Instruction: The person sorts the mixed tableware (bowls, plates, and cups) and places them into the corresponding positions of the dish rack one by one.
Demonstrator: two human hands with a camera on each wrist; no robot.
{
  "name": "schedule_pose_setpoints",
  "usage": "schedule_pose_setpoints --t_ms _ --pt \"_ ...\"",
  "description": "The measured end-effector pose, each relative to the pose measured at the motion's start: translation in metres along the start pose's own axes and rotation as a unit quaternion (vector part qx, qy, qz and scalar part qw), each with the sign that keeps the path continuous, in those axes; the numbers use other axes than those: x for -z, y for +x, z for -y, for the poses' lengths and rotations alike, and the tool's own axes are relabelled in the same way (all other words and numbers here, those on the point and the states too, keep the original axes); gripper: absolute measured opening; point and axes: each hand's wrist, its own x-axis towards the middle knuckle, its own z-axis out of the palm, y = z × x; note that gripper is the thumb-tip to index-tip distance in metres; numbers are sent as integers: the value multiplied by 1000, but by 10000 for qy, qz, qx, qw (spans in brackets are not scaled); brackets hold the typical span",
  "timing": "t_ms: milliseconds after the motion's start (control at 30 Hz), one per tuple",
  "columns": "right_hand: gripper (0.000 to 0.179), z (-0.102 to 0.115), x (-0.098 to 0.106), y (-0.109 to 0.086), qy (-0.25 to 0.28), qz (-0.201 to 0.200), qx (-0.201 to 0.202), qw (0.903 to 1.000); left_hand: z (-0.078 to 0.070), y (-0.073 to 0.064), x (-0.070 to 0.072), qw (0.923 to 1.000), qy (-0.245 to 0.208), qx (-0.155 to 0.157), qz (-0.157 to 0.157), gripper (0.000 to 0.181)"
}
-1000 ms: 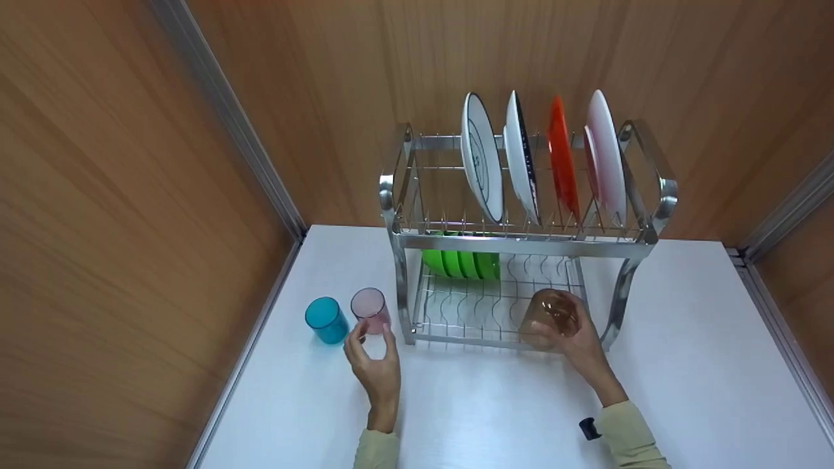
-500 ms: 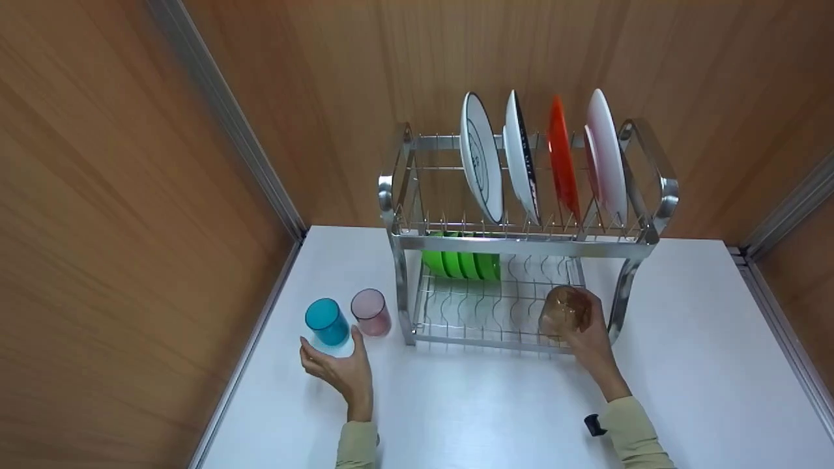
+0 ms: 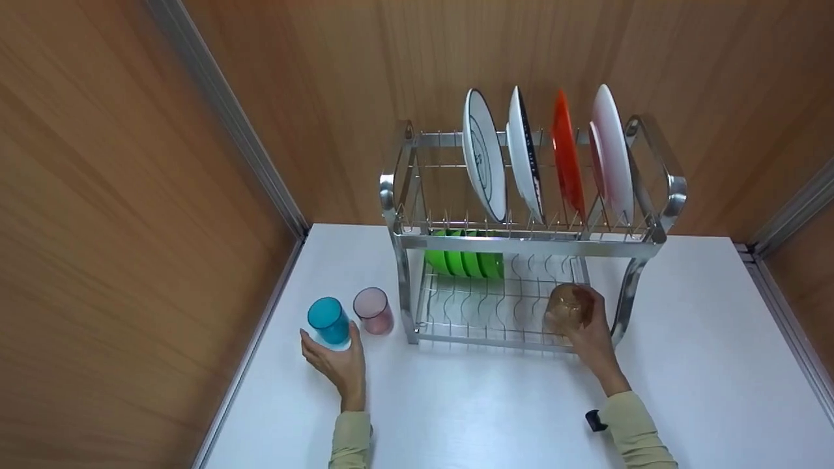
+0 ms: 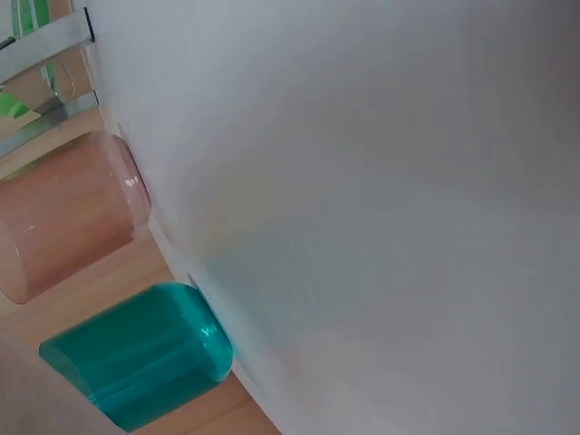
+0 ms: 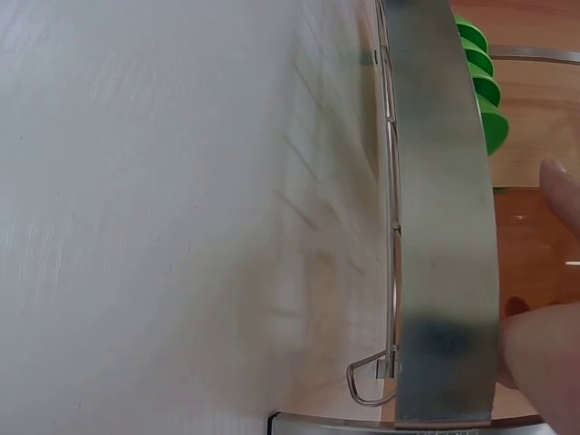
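Note:
My right hand (image 3: 595,345) grips a transparent amber cup (image 3: 560,311) at the front right of the rack's lower tier. In the right wrist view, the amber cup (image 5: 535,245) shows behind the rack's front bar, with a thumb and fingertip against it. My left hand (image 3: 344,370) is just in front of a teal cup (image 3: 329,321), thumb and fingers spread to either side of its base. A transparent pink cup (image 3: 374,312) stands upright right beside the teal one. In the left wrist view, the teal cup (image 4: 140,353) and pink cup (image 4: 77,213) stand on the table.
A two-tier metal dish rack (image 3: 521,246) stands against the wooden back wall. Its upper tier bears white plates (image 3: 483,156), a red plate (image 3: 568,156) and pinkish plates (image 3: 614,156). Several green bowls (image 3: 464,257) line the lower tier's left side. White tabletop (image 3: 456,404) extends in front.
My left hand has moved left from the pink cup to the teal cup, its fingers spreading. My right hand has shifted the amber cup slightly right in the lower tier.

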Motion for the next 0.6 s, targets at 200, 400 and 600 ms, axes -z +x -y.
schedule_pose_setpoints --t_ms 200,400,600 --pt "88 25 -1 -7 75 63 -147 9998 1 8 -1 9992 -85 144 360 105" --pt "91 24 1 -6 19 96 -188 9998 2 18 -6 9969 -324 307 645 104" --pt "97 -8 4 5 -227 117 -135 9996 6 29 -7 9957 -348 606 613 105"
